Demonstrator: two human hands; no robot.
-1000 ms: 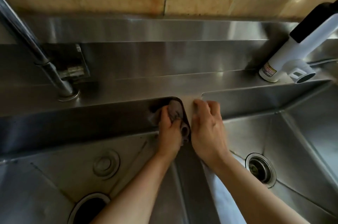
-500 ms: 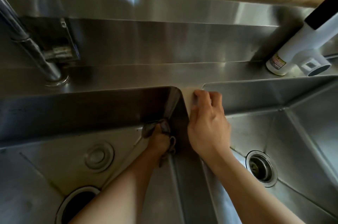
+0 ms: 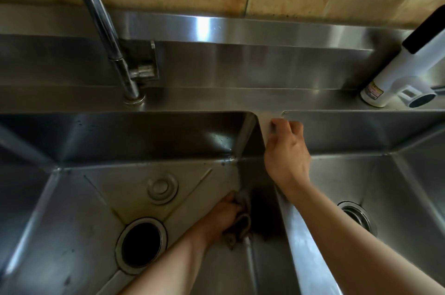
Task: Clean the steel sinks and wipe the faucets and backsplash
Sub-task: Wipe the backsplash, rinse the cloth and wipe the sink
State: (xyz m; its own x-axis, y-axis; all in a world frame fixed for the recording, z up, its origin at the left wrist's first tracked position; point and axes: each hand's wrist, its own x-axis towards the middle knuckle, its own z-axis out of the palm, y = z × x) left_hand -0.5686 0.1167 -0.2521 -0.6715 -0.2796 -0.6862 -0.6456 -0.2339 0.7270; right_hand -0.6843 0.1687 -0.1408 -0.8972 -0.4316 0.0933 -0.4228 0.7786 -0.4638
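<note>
Head view: nearest, left hand (image 3: pixel 225 214) low in the left sink (image 3: pixel 72 210), fingers curled round a grey cloth (image 3: pixel 240 224) against the divider wall; farther, right hand (image 3: pixel 286 150) on the divider (image 3: pixel 303 246), fingers bent over its far end; beyond, steel faucet (image 3: pixel 108 36), white faucet (image 3: pixel 407 70), backsplash (image 3: pixel 240 61)

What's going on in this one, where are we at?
A person is cleaning a steel double sink. The left hand grips a grey cloth low in the left basin, against the wall below the divider. The right hand braces on top of the divider, fingers curled over its far end. The chrome faucet and white faucet are untouched.
</note>
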